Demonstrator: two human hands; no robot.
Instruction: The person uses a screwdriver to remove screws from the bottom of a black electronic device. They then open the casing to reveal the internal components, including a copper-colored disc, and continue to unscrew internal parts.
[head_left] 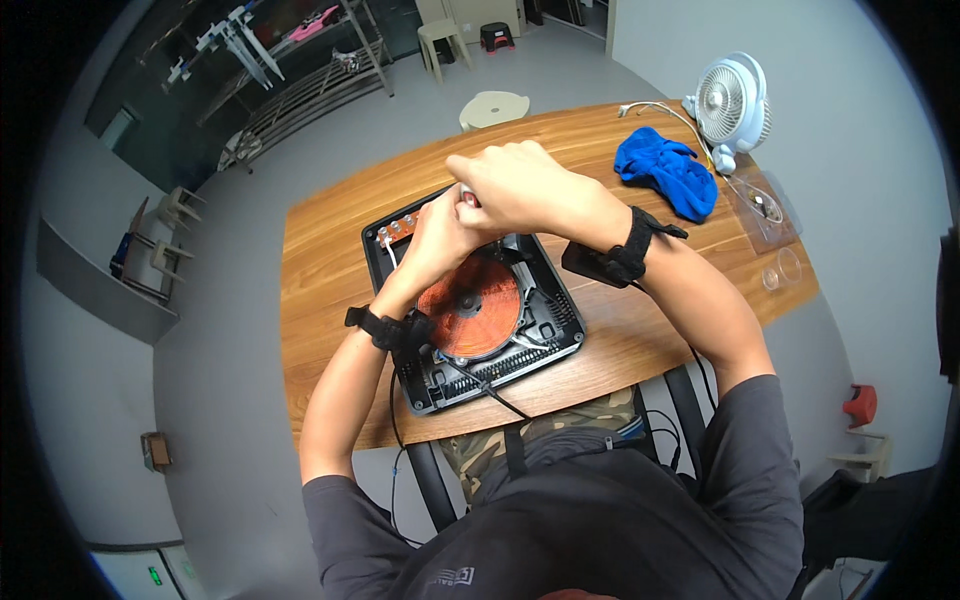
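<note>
On the table in front of me lies an opened induction cooker point(492, 385), a black tray-like housing with its inside bare. A round copper coil point(485, 310) fills its middle. My right hand point(522, 185) is closed in a fist above the far part of the housing, around a thing with a red and whitish handle point(469, 197); its lower end is hidden. My left hand point(436, 236) is closed just beneath and against the right one, its fingers mostly covered. Beside it, an orange circuit strip point(398, 228) with several small posts runs along the far left edge.
A blue cloth point(665, 172) lies to the right on the wooden table point(335, 265). Behind it stand a white fan point(730, 105) and its cable. Small clear cups point(788, 265) sit at the right edge. A beige stool point(493, 108) stands beyond the far edge.
</note>
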